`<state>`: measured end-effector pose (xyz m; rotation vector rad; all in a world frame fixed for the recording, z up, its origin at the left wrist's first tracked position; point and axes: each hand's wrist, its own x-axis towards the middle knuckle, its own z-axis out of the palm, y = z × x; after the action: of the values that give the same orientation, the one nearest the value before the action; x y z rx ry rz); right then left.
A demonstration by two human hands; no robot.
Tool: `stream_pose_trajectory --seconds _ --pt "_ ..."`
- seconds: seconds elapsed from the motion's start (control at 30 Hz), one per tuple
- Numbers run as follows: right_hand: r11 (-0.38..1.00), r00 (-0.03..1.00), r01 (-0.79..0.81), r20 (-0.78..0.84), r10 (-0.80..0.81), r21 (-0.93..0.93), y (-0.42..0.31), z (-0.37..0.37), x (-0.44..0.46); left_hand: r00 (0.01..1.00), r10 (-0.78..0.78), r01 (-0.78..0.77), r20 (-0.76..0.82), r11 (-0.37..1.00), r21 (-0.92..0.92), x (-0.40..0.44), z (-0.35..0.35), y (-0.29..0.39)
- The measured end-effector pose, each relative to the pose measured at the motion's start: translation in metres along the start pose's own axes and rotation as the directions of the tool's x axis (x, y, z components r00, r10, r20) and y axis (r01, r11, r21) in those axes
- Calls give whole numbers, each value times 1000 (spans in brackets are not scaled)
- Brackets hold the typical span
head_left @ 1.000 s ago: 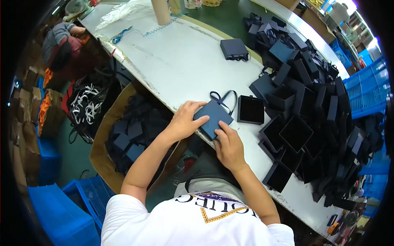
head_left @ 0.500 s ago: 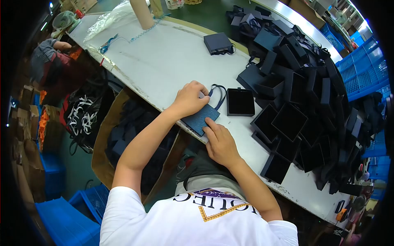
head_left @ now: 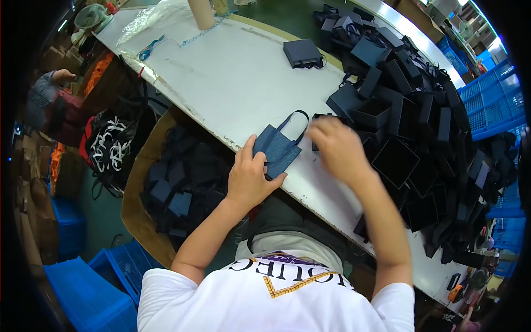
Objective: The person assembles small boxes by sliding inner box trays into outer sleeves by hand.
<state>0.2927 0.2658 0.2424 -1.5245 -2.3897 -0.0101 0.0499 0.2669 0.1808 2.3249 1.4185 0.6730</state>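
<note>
My left hand (head_left: 251,176) grips a small dark blue box (head_left: 282,157) at the table's near edge, thumb on its lower side and fingers on its left. A dark ribbon runs over this box and stands up as a loop (head_left: 299,113) at its far end. My right hand (head_left: 337,148) is smeared by motion over an open black box (head_left: 317,117), which it mostly covers. Whether its fingers touch that box cannot be made out.
Many open black boxes (head_left: 392,163) lie heaped on the right of the white table (head_left: 215,83). A single dark box (head_left: 302,52) rests at the far edge. A carton (head_left: 134,193) of dark boxes stands below left, near blue crates (head_left: 91,296).
My right hand has left the blue box and moved right, over the black box. My left hand has shifted to the blue box's near side. The ribbon now shows across the blue box.
</note>
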Motion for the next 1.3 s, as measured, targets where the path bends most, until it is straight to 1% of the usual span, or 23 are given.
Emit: stream_pose_trajectory --seconds 0.03,0.07,0.13,0.17,0.23,0.27,0.33,0.43,0.47,0.53,0.57,0.6,0.63,0.67,0.77,0.83,0.9,1.0,1.1,1.17,1.2,1.23,1.3 --pt "961 995 82 -26 -93 -264 10 -7 11 1000 13 -12 24 999 -34 1 -5 -3" --pt "902 987 157 33 -157 -401 28 -7 19 999 31 -30 32 999 -33 1 -11 -9" --pt "937 964 227 198 -177 -266 62 9 27 996 73 -72 49 997 -26 2 -23 -24" --pt "958 953 181 279 -114 -225 71 16 34 995 76 -75 60 997 -21 1 -28 -30" --pt "985 894 93 447 -18 -147 78 27 48 992 111 -110 65 994 -21 2 -36 -38" --pt "992 888 74 460 -19 -103 78 30 51 990 125 -124 67 992 -19 0 -40 -41" --pt "999 876 29 481 -17 -18 77 31 60 991 135 -135 9 990 -39 -4 -46 -42" --pt "976 964 -118 258 69 181 66 25 60 980 185 -186 -80 982 -17 -7 -49 -49" --pt "929 970 -197 197 140 314 57 20 60 972 207 -208 -111 978 -1 -7 -50 -52" --pt "762 945 -314 106 311 566 35 13 59 965 226 -229 -136 973 -3 -6 -50 -54" --pt "733 928 -212 -102 359 646 29 30 59 960 240 -243 -146 970 -7 -5 -49 -54" --pt "723 876 -261 -157 456 639 25 41 57 962 231 -239 -144 970 -42 -4 -49 -53" --pt "551 814 -319 -74 576 771 12 40 61 964 224 -236 -141 969 -76 -3 -49 -51" --pt "351 742 -353 31 670 868 -1 38 64 967 217 -232 -136 966 -110 -3 -49 -50" --pt "-3 718 -227 170 675 974 -20 43 66 961 235 -253 -148 961 -114 -3 -54 -53" --pt "256 736 -254 15 677 933 -27 53 60 968 208 -226 -138 965 -130 -4 -56 -56" --pt "516 762 -258 -156 628 817 -26 64 57 974 181 -200 -133 968 -151 -5 -57 -57" --pt "403 791 -288 -22 612 869 -21 64 52 977 171 -190 -125 968 -162 -6 -59 -58" --pt "593 856 -224 -135 499 773 -19 59 45 975 186 -202 -118 970 -135 -7 -61 -61" --pt "578 892 -233 -65 447 782 -19 61 38 976 177 -193 -126 973 -128 -5 -64 -62" --pt "573 907 -237 -32 419 785 -19 62 35 972 205 -219 -115 967 -134 -4 -64 -62" --pt "591 927 -224 -17 374 775 -22 62 33 967 231 -244 -106 960 -137 -2 -64 -63" --pt "624 951 -253 73 300 739 -22 56 31 960 270 -278 -68 948 -154 -4 -63 -63"
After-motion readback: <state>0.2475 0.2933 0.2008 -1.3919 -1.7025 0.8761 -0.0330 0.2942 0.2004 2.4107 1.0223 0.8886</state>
